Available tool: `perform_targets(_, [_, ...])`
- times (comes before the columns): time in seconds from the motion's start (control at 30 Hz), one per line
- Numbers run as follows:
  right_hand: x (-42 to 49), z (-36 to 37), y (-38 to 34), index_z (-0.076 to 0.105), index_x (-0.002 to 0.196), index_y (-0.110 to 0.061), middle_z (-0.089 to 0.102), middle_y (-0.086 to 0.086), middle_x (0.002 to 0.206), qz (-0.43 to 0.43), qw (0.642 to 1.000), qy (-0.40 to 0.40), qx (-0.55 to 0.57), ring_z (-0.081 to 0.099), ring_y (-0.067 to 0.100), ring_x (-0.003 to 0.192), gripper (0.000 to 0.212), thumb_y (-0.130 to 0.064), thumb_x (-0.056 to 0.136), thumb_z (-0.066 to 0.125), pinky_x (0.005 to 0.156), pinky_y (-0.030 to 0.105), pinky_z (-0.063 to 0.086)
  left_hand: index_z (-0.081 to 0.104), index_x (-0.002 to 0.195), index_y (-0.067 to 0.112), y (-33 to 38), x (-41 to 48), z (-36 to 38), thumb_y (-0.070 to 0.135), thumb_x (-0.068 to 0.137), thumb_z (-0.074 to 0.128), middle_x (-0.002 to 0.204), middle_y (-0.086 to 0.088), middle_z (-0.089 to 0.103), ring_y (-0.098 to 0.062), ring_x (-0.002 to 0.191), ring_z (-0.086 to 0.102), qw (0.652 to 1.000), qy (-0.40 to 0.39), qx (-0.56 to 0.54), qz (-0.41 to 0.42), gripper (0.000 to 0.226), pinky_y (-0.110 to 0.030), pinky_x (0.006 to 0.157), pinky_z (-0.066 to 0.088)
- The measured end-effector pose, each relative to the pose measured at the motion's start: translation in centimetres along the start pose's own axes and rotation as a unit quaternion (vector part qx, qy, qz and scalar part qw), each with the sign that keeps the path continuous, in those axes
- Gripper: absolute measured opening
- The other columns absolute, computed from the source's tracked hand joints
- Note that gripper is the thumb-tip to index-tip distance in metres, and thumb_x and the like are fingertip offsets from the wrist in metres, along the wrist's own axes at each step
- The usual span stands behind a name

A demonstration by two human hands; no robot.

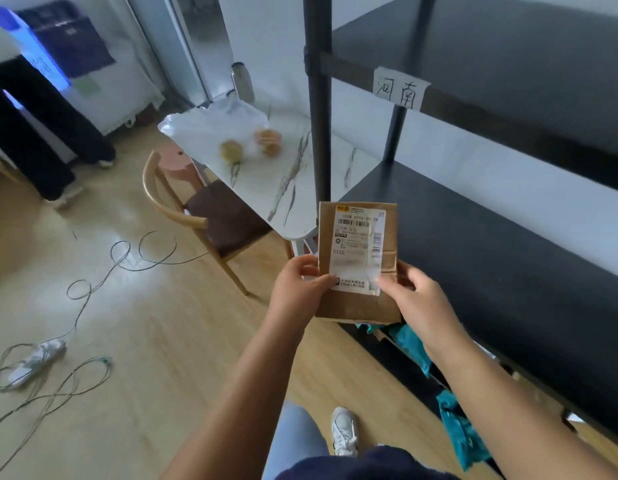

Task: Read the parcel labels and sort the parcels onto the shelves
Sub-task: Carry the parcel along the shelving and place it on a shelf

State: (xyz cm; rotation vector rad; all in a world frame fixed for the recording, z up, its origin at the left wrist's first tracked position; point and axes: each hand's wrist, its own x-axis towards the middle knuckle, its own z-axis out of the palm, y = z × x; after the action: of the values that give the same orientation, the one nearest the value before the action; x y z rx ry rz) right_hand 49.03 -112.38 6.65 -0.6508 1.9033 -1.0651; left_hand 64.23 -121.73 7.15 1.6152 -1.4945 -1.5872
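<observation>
I hold a flat brown cardboard parcel (pixel 354 306) upright in front of me, its white shipping label (pixel 358 251) facing the camera. My left hand (pixel 300 285) grips its left edge and my right hand (pixel 415 292) grips its right edge. The parcel hangs just in front of the black shelf unit (pixel 508 244), level with its lower board. A handwritten paper tag (pixel 399 86) is taped to the front rail of the upper shelf. Teal parcels (pixel 411 344) lie under the lowest board.
A marble-topped table (pixel 287 174) with a plastic bag and fruit stands left of the shelf's black post (pixel 318 116). A wooden chair (pixel 203 216) sits beside it. Cables and a power strip (pixel 37 362) lie on the wooden floor. Another person's legs (pixel 41 133) stand at far left.
</observation>
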Motion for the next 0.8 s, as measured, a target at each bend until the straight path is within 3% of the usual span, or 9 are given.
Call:
perform_targets(0.1, [1.9,0.0,-0.5,0.056,0.126,-0.026,0.068,-0.009,0.111,0.017,0.999,0.050,0.011,0.064,0.009,0.099,0.046,-0.042,0.085,0.069,0.071,0.026,0.050,0.058,0.116,0.017,1.2,3.3,0.7,0.022,0.086,0.073,0.107,0.000,0.068,-0.016,0.097,0.066,1.000,-0.007,0.009,-0.011,0.034,-0.028,0.075,0.055])
perform_targets(0.3, [5.8,0.8,-1.2,0.058,0.122,-0.026,0.067,-0.010,0.113,0.062,0.989,0.129,0.048,0.063,0.012,0.104,0.043,-0.041,0.084,0.070,0.085,0.035,0.052,0.061,0.120,0.018,3.7,10.3,2.2,0.021,0.089,0.068,0.115,0.002,0.067,-0.017,0.104,0.065,0.993,-0.090,0.071,0.006,0.032,-0.036,0.091,0.055])
perform_targets(0.37, [6.8,1.3,-1.7,0.060,0.124,-0.025,0.067,-0.009,0.115,0.077,0.982,0.159,0.060,0.063,0.014,0.107,0.044,-0.041,0.085,0.069,0.087,0.035,0.051,0.059,0.119,0.020,4.6,12.3,2.5,0.021,0.091,0.066,0.114,0.004,0.067,-0.016,0.103,0.065,0.988,-0.121,0.091,0.013,0.029,-0.030,0.085,0.055])
perform_targets(0.47, [8.0,2.2,-2.4,0.062,0.126,-0.026,0.068,-0.007,0.116,0.095,0.976,0.184,0.066,0.063,0.014,0.105,0.039,-0.038,0.090,0.065,0.077,0.028,0.049,0.061,0.125,0.023,5.5,15.2,3.0,0.027,0.090,0.065,0.116,0.004,0.068,-0.015,0.100,0.066,0.975,-0.157,0.156,0.030,0.036,-0.037,0.089,0.056])
perform_targets(0.53, [8.7,2.8,-2.5,0.059,0.133,-0.026,0.067,-0.005,0.121,0.113,0.974,0.185,0.074,0.063,0.015,0.107,0.041,-0.034,0.093,0.063,0.078,0.028,0.050,0.059,0.130,0.024,6.1,16.6,3.1,0.025,0.091,0.063,0.114,0.004,0.068,-0.012,0.091,0.065,0.966,-0.180,0.179,0.044,0.039,-0.035,0.080,0.057])
perform_targets(0.6, [9.3,3.5,-2.4,0.053,0.141,-0.028,0.063,-0.003,0.131,0.131,0.969,0.193,0.079,0.063,0.017,0.112,0.050,-0.033,0.092,0.063,0.090,0.037,0.053,0.055,0.137,0.025,6.6,17.6,3.3,0.021,0.093,0.061,0.111,0.003,0.066,-0.009,0.079,0.061,0.958,-0.203,0.193,0.060,0.045,-0.023,0.065,0.051])
perform_targets(0.67, [9.9,3.9,-2.5,0.047,0.146,-0.032,0.059,-0.001,0.138,0.147,0.964,0.212,0.069,0.061,0.020,0.116,0.056,-0.035,0.092,0.062,0.095,0.043,0.053,0.052,0.141,0.026,6.9,18.2,3.7,0.021,0.093,0.060,0.113,0.001,0.066,-0.010,0.075,0.062,0.945,-0.230,0.218,0.077,0.049,-0.023,0.059,0.050])
perform_targets(0.8, [10.9,3.9,-3.5,0.041,0.150,-0.028,0.060,0.000,0.136,0.152,0.951,0.256,0.082,0.064,0.018,0.108,0.058,-0.027,0.094,0.060,0.093,0.041,0.054,0.055,0.134,0.024,7.0,18.0,4.8,0.020,0.090,0.054,0.127,-0.003,0.062,-0.025,0.102,0.064,0.929,-0.248,0.249,0.115,0.045,-0.040,0.085,0.056])
